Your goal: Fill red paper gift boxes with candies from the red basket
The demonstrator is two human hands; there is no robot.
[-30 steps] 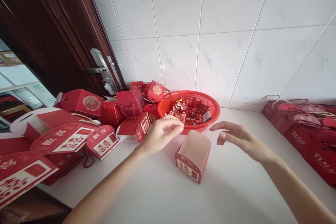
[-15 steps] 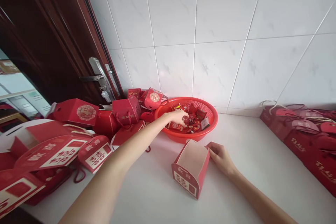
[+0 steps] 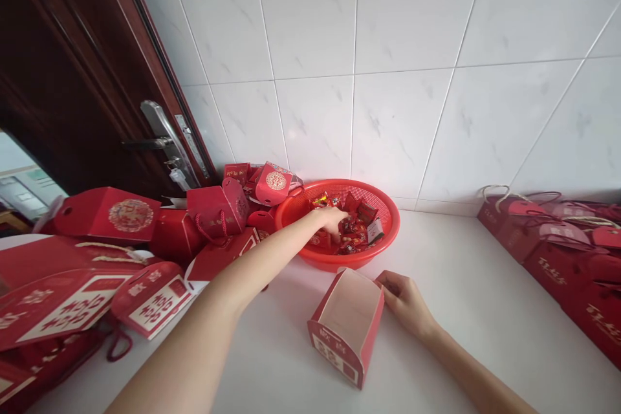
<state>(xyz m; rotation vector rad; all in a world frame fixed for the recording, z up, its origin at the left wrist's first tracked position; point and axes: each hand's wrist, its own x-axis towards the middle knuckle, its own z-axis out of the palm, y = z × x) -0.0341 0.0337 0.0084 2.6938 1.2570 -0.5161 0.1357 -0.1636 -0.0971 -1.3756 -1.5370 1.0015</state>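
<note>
My left hand (image 3: 332,220) reaches into a red plastic basket (image 3: 392,228) of wrapped candies (image 3: 358,233). Its fingers are curled down round the red wrappers, and the tips are partly hidden among them. In front of the basket stands an open-topped red gift box (image 3: 371,336) with a pale inside and white-and-red printing on its near end. I see nothing in the box. My right hand (image 3: 405,301) pinches the box's far right corner, thumb and fingers closed on it, while the box rests on the white tabletop (image 3: 276,349).
Several red gift boxes (image 3: 130,213) with cord handles are heaped on the left, beside a dark wooden door (image 3: 82,52) with a metal handle. Red bags (image 3: 548,259) with rope handles line the right side. A tiled wall (image 3: 402,129) rises behind.
My left hand has sunk slightly lower among the candies. My right hand stays at the box corner. The view has shifted a little, so the box appears nearer and farther left.
</note>
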